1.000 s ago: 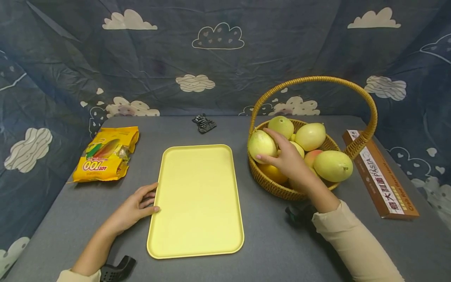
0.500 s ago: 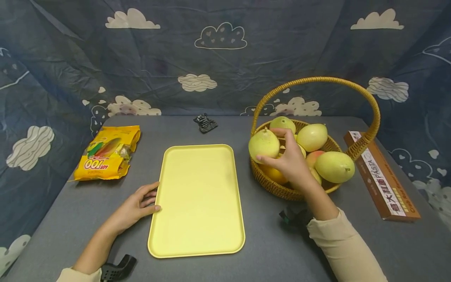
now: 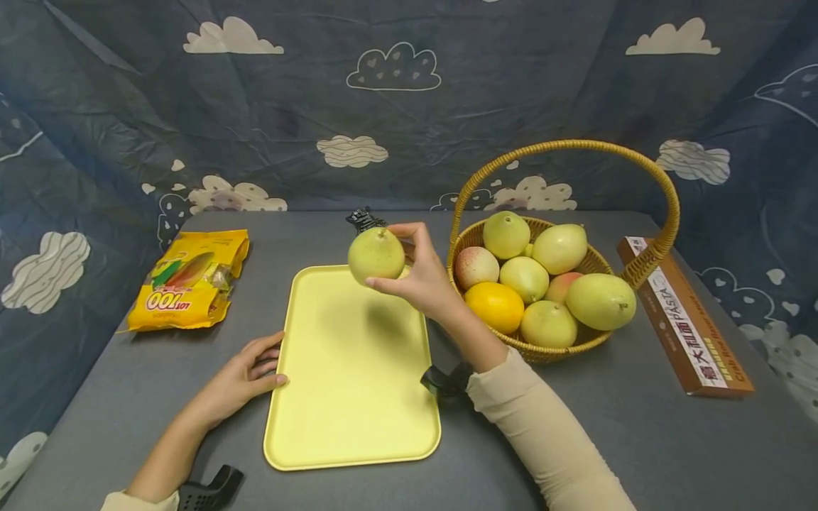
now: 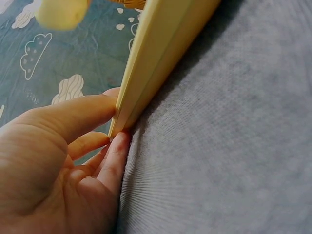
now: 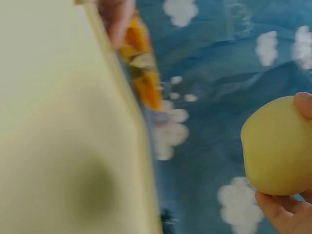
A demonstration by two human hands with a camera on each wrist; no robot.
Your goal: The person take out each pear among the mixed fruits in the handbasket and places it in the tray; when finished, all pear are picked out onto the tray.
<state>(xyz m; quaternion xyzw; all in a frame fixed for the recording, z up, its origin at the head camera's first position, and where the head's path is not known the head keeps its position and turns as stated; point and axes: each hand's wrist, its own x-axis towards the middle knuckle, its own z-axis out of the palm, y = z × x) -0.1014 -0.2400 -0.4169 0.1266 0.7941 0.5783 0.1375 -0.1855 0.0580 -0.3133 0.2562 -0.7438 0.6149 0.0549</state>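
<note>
Head view: we hold a round, pale yellow-green fruit between the thumb and fingers of our right hand, raised over the far end of a rectangular pale-yellow tray. To the right of that grip stands a round woven wicker basket of fruit. Our left hand rests its relaxed fingers along the tray's left rim.

Left wrist view: our fingertips touch the tray's edge; light, steady contact should be enough to stop it sliding.

Right wrist view: our thumb and fingers sit on opposing sides of the fruit, partly cut off. If we lower it, we should come down slowly and let go only after contact, lest it roll.
</note>
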